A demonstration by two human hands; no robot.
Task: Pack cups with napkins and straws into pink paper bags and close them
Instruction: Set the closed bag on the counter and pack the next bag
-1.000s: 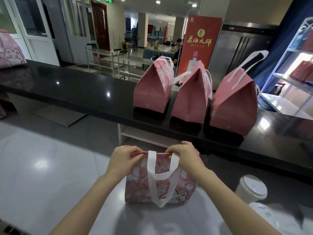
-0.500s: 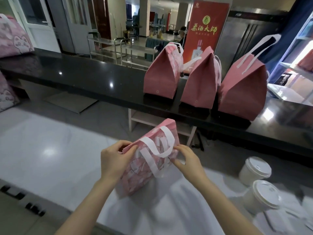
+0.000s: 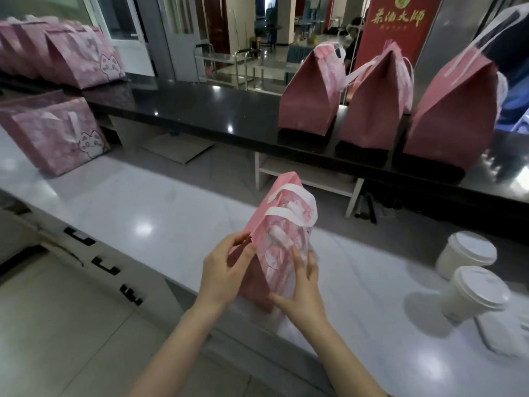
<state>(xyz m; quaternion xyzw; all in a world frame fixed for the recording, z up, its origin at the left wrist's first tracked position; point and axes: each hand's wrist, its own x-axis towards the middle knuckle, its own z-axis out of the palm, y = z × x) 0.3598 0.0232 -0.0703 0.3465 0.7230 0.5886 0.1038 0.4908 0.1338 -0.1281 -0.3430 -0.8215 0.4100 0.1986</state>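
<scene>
A: Now, bag (image 3: 282, 239) tilted over the tabletop (image 3: 171, 213), caught between both hands' fingers (image 3: 296, 260). Why?
B: See, left hand (image 3: 226, 270) pinches the side fold; right hand (image 3: 300, 290), fingers straight, braces the face, probably squaring it for closing.

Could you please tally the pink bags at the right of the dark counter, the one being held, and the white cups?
Pink bags on the dark counter, right: 3
Held pink bag: 1
White lidded cups: 2
Total: 6
</scene>
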